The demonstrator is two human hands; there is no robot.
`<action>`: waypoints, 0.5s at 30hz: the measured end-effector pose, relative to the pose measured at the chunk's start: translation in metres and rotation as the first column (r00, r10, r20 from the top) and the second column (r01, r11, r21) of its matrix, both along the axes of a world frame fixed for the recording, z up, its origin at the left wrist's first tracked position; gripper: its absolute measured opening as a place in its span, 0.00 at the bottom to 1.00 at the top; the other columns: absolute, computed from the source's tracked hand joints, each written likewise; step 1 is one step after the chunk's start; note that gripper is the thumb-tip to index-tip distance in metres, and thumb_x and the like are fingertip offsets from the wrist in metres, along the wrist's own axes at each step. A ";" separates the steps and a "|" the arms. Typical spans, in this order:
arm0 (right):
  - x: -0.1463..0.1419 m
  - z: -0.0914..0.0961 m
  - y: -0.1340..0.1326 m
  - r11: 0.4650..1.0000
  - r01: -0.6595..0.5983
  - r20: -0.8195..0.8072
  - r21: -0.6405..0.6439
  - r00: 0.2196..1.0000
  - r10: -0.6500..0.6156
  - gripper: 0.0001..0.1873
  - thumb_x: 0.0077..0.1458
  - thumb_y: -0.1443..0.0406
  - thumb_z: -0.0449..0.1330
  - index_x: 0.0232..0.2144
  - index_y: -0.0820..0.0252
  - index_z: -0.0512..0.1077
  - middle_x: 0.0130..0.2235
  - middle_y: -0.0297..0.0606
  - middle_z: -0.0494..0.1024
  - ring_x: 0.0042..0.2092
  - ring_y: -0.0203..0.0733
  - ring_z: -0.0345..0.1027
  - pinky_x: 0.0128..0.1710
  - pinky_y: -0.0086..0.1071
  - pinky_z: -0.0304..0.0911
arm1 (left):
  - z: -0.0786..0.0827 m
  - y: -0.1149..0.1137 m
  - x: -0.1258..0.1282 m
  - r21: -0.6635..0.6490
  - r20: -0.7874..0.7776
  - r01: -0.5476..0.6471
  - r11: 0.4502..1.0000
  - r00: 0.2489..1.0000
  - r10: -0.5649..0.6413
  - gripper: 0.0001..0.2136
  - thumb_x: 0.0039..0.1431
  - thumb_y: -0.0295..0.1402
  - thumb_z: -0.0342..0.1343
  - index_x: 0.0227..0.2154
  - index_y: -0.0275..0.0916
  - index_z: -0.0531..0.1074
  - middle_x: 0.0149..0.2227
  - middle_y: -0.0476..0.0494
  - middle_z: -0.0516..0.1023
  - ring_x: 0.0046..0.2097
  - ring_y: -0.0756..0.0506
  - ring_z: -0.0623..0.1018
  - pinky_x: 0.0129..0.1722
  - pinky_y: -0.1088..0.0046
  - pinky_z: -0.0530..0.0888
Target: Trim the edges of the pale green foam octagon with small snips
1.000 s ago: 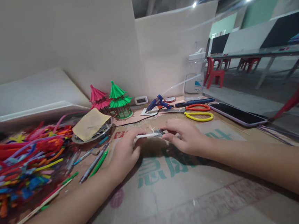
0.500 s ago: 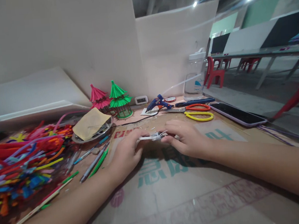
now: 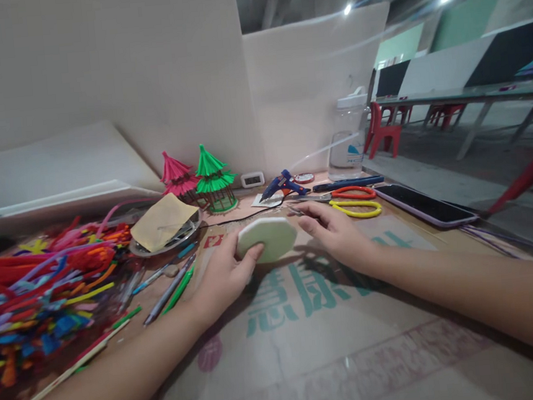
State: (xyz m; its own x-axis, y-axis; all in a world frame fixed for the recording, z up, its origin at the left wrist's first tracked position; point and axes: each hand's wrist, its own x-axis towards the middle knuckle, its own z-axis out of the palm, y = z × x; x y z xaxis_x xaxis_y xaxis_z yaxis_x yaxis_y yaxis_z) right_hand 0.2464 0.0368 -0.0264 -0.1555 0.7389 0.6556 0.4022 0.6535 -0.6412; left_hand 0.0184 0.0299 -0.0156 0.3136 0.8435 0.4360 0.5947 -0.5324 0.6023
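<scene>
Over the cardboard sheet (image 3: 304, 365) on the counter (image 3: 244, 205), in the head view, the left hand (image 3: 221, 275) holds a pale green, many-sided disc (image 3: 277, 239). Its grip is nearly closed on the disc's left edge, the thumb lying across the near face and the fingers behind. The right hand (image 3: 337, 234) is just beside the disc's right edge, with a narrow grip: thumb and fingers curl close together around a thin item (image 3: 296, 210), too small to make out. The disc's broad face turns toward the wearer and tilts upward; its outline runs longest from left to right, with a whitish rim along the far edge. Whether its lower edge touches the cardboard cannot be told. Beyond the hands are a blue glue gun (image 3: 285, 183) and yellow-and-orange-handled scissors (image 3: 360, 215).
</scene>
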 end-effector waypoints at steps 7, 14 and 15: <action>-0.006 -0.006 0.004 0.974 -0.076 0.010 -0.214 0.997 0.080 0.07 0.56 0.62 0.58 0.31 0.60 0.74 0.27 0.33 0.75 0.28 0.37 0.67 0.26 0.28 0.60 | -0.001 0.004 -0.001 -0.101 0.164 0.089 0.991 0.984 -0.071 0.15 0.63 0.43 0.50 0.46 0.39 0.69 0.45 0.43 0.79 0.45 0.42 0.77 0.45 0.65 0.75; -0.006 -0.006 0.005 0.972 -0.064 -0.017 -0.226 0.998 0.061 0.09 0.56 0.61 0.56 0.29 0.60 0.72 0.24 0.30 0.69 0.25 0.35 0.60 0.24 0.28 0.54 | 0.002 0.002 0.001 -0.109 0.119 0.068 0.992 0.991 -0.055 0.20 0.59 0.44 0.55 0.49 0.36 0.70 0.46 0.40 0.79 0.45 0.40 0.78 0.44 0.64 0.76; -0.005 -0.006 0.005 0.970 -0.071 -0.030 -0.234 0.997 0.066 0.09 0.56 0.60 0.56 0.29 0.60 0.72 0.24 0.30 0.68 0.25 0.35 0.59 0.24 0.28 0.54 | 0.002 0.002 0.001 -0.120 0.110 0.062 0.991 0.993 -0.048 0.20 0.58 0.44 0.56 0.49 0.36 0.70 0.46 0.40 0.79 0.45 0.40 0.78 0.44 0.64 0.76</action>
